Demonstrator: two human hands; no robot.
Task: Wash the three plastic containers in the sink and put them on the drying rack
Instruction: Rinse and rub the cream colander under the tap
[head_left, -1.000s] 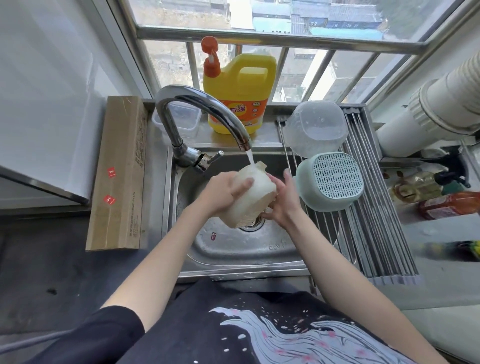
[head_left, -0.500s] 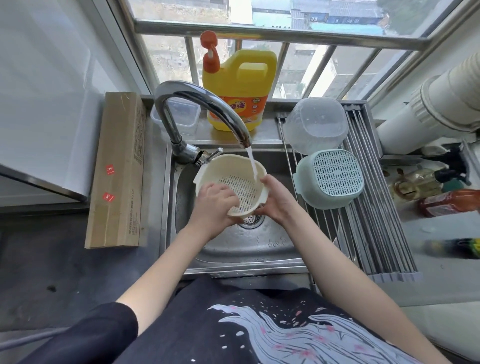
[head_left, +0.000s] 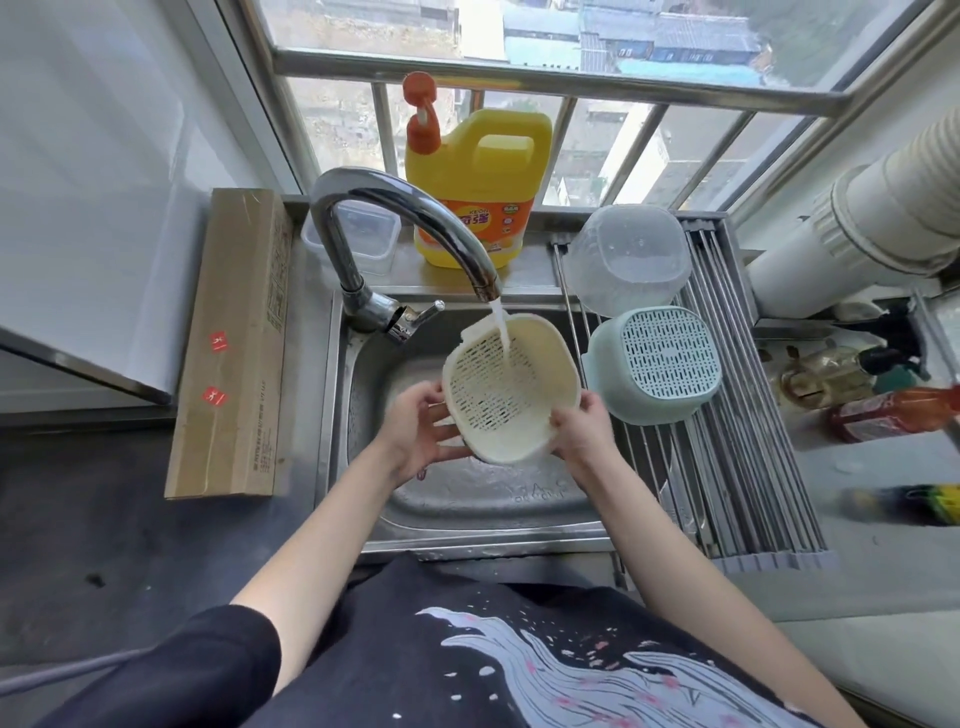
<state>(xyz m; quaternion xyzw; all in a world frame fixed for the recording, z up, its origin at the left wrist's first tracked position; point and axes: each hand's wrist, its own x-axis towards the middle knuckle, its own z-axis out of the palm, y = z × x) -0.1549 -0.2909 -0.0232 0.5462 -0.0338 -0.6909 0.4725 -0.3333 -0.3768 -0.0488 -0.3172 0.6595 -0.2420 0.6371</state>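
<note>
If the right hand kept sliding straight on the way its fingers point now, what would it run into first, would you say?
The right hand points up and left along the cream strainer basket it grips, so it meets that basket first. Beyond lies the left hand, though depth is unclear.

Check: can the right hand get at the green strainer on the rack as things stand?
Probably not yet: the right hand is gripping the cream strainer under the tap. The green strainer sits just beside it on the drying rack, nothing between.

Both hands, left hand (head_left: 415, 431) and right hand (head_left: 582, 436), hold the cream strainer basket (head_left: 511, 389) under the running tap (head_left: 405, 228); two containers rest on the drying rack (head_left: 753, 467) at three o'clock
</note>
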